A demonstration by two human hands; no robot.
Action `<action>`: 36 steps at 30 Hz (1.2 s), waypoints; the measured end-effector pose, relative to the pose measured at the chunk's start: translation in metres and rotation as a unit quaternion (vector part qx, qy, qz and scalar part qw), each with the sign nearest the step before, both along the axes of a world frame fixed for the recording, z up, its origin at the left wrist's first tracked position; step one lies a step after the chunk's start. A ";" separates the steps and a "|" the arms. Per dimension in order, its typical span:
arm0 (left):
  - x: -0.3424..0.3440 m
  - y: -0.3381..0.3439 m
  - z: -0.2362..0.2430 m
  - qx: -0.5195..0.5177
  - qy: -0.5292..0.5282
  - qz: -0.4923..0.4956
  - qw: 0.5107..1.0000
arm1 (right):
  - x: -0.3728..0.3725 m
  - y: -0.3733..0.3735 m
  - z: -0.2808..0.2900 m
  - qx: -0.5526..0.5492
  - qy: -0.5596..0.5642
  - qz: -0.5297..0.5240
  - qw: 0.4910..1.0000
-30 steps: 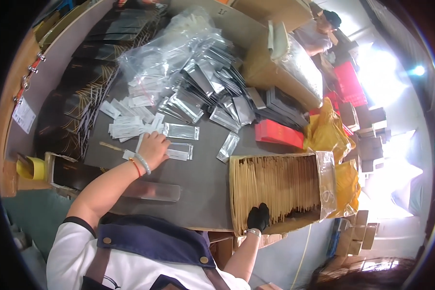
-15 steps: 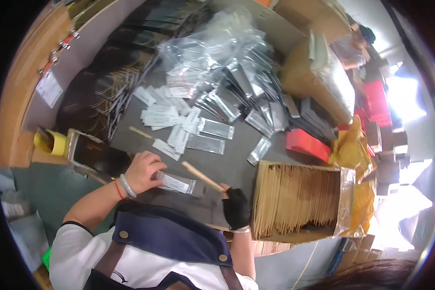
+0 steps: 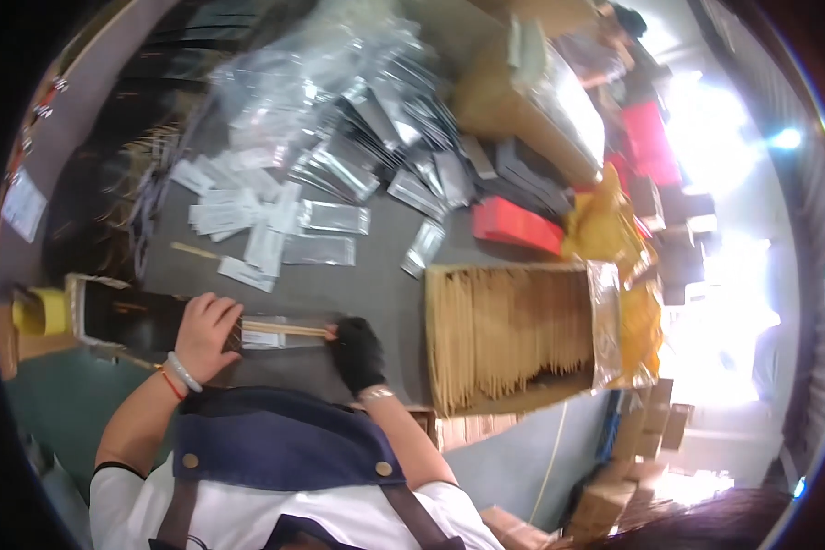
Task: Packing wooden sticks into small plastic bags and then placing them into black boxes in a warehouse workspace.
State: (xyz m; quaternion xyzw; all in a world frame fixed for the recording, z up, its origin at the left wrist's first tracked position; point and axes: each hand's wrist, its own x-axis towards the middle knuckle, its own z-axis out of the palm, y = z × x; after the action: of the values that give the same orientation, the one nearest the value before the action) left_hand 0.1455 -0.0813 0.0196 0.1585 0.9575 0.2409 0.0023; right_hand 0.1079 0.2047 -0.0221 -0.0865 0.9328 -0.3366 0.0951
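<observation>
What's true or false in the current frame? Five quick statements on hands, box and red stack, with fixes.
1. The right hand wears a black glove. True.
2. The left hand wears a matching glove. False: the left hand is bare, with bands at the wrist.
3. The right hand holds one end of a wooden piece. True.
4. Both hands are inside the box. False: both are outside the box, to its left.
5. The red stack lies left of the left hand. False: the red stack is right of both hands, beyond the box.
</observation>
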 end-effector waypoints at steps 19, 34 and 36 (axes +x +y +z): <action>-0.076 -0.054 0.082 -0.042 0.056 -0.123 0.990 | -0.020 -0.012 0.054 0.076 0.083 0.128 0.985; 0.009 -0.024 -0.036 0.067 0.005 0.250 0.966 | -0.009 -0.037 0.061 0.144 0.091 0.178 0.969; 0.007 -0.026 -0.035 0.101 -0.034 0.242 0.964 | -0.011 -0.038 0.062 0.151 0.085 0.190 0.966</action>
State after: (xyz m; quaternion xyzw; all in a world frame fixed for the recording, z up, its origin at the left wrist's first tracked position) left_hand 0.1527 -0.1076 -0.0154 -0.0868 0.9374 0.3349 -0.0391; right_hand 0.0970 0.1664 0.0395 -0.2753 0.9440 -0.1586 0.0894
